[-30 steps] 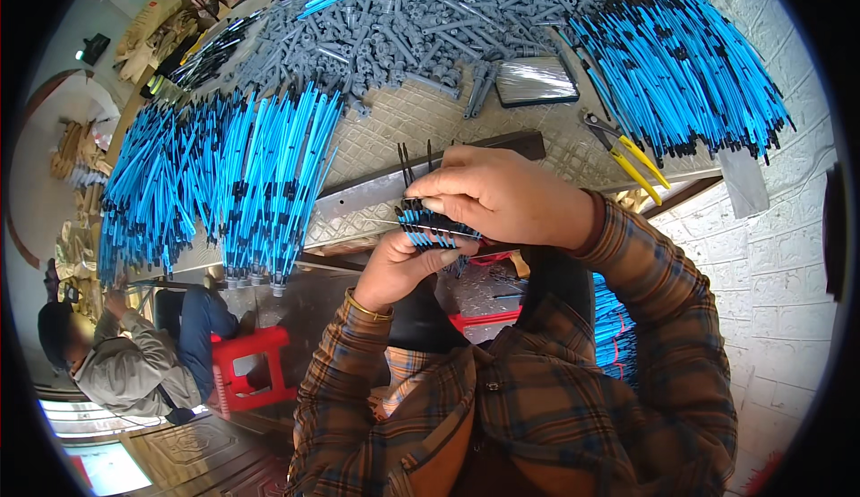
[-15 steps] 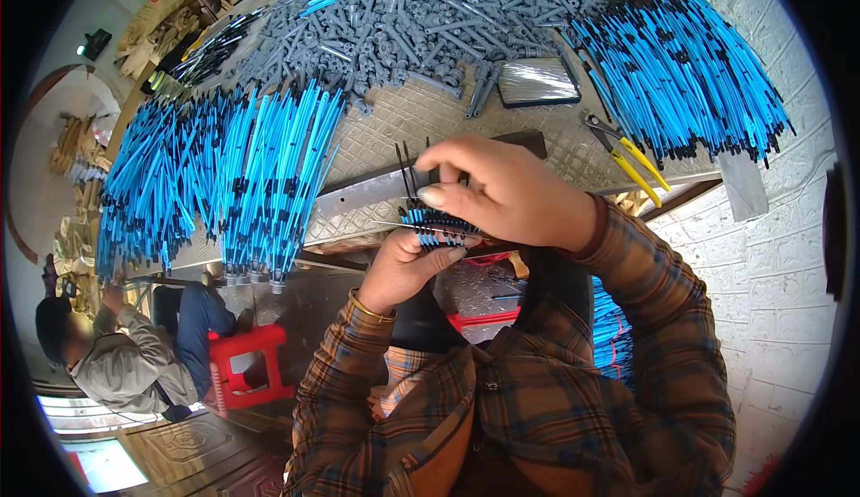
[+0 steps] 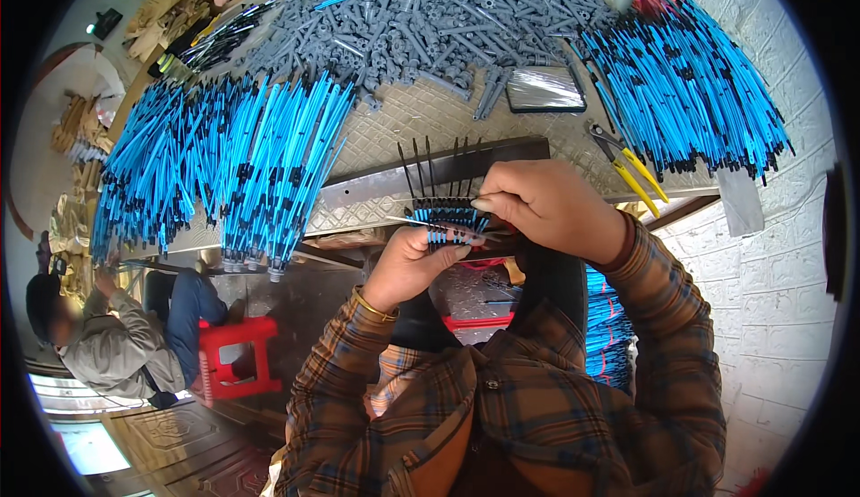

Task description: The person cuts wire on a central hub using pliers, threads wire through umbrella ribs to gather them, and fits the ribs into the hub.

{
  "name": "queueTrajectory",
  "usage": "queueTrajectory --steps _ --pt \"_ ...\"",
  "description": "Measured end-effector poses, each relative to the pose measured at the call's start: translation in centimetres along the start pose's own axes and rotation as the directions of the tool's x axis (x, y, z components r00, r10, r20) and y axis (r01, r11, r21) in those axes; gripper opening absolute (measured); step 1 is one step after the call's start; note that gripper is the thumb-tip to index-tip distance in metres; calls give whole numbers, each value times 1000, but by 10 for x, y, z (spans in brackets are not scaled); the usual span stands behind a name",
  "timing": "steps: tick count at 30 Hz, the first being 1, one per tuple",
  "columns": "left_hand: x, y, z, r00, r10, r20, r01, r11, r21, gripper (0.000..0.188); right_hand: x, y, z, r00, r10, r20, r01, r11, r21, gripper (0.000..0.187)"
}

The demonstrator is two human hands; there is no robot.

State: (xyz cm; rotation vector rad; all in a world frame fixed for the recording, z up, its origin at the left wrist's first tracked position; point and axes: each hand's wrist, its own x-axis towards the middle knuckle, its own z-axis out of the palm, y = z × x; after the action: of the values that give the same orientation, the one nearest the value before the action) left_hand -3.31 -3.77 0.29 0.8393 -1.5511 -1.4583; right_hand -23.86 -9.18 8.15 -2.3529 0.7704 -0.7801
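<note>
At centre, left hand (image 3: pixel 403 273) clasps and right hand (image 3: pixel 557 210) pinches the rods (image 3: pixel 441 214), likely light, springy, best held at both sides.

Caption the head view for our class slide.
Left hand holds a row of blue-black rods, right hand at its right end.

A row of slim blue rods (image 3: pixel 444 221) with black fittings is held close together, side by side, at the middle of the tabletop's (image 3: pixel 390 125) near edge. Several thin black prongs (image 3: pixel 418 167) fan from it toward the far edge; a pale wire (image 3: pixel 397 219) runs crosswise, sticking out leftward.
</note>
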Motion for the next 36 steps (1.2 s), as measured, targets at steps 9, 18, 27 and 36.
queueTrajectory --steps 9,18,27,36 --pt "-3 -1 4 989 -95 -114 96 995 4 19 10 5 -1 998 15 58 -12 999 -46 16" --pt "3 6 5 993 -25 -115 11 993 -118 18 37 155 -58 941 297 -161 -338 848 -408 19" --pt "6 8 4 982 -107 -156 80 982 -171 16 34 198 -68 960 235 -152 -278 737 -616 12" --pt "8 13 8 983 -72 -171 42 983 -178 16 35 198 -58 972 203 -118 -225 660 -717 11"
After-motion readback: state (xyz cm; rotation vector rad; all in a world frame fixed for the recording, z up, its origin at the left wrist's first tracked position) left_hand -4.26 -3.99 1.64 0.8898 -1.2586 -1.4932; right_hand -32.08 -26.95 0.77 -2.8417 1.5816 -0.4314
